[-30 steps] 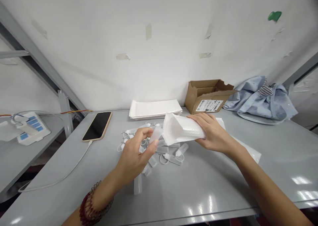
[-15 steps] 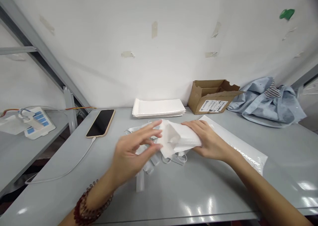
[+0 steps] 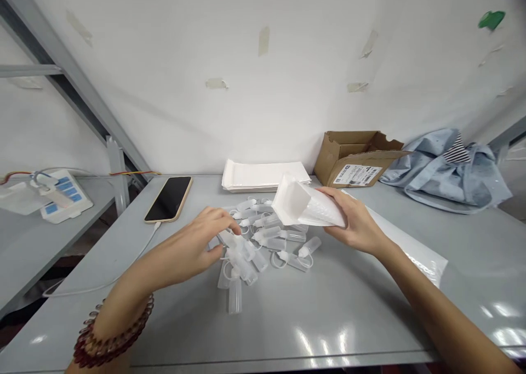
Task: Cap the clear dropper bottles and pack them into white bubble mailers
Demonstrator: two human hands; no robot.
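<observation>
My right hand (image 3: 355,220) grips a white bubble mailer (image 3: 322,207) by its lower end, its mouth gaping toward the left. Several small translucent squeeze bottles (image 3: 267,233) with looped cap straps lie in a loose pile on the grey table. At the pile's left side is my left hand (image 3: 205,237), palm down, thumb and fingers apart around the nearest bottles. Whether its fingertips touch one is hard to make out. Under my right forearm lies another white bubble mailer (image 3: 411,248), flat on the table.
A stack of white mailers (image 3: 265,176) rests against the wall. To its right stand an open cardboard box (image 3: 353,163) and a crumpled light blue cloth (image 3: 444,171). A phone (image 3: 168,199) charges on the left, its cable (image 3: 135,264) running over the table. A power strip (image 3: 68,196) lies farther left.
My left hand has left the mailer's mouth and moved left and down to the bottles. My right hand still holds the mailer, now slightly higher and right, uncovering more of the pile.
</observation>
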